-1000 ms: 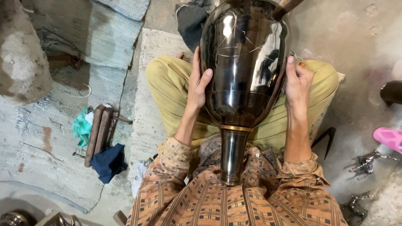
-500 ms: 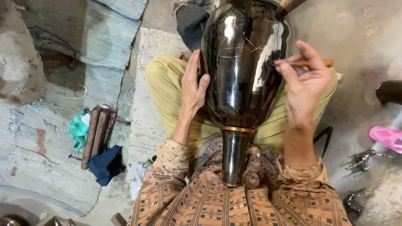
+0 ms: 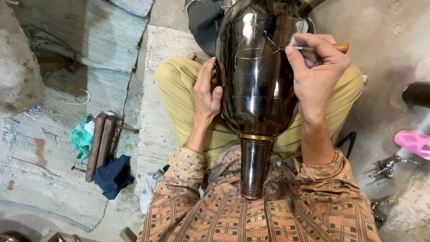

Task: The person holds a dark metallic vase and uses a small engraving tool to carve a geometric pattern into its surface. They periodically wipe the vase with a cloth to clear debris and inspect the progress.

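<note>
Tool Meets Dark Metal Vase

We rest the glossy dark vase [image 3: 260,80] across our lap. Our left hand [image 3: 207,92] lies open against the vase's left flank; our right hand [image 3: 316,67] pinches a wooden-handled tool [image 3: 320,47], its tip touching the vase's right side.

Your right hand [image 3: 317,67] no longer lies flat against the right flank of the dark metal vase [image 3: 257,76], as it did a second ago. Half a second ago it had lifted off and was turning an orange-handled engraving tool [image 3: 320,47] in its fingers; now it grips that tool like a pen, and the metal tip touches the vase's upper right shoulder, on the scratched lines there. Your left hand [image 3: 207,92] sits a little lower on the left flank, its thumb pressed against the metal. The vase itself shows slightly more upright across your lap.
</note>
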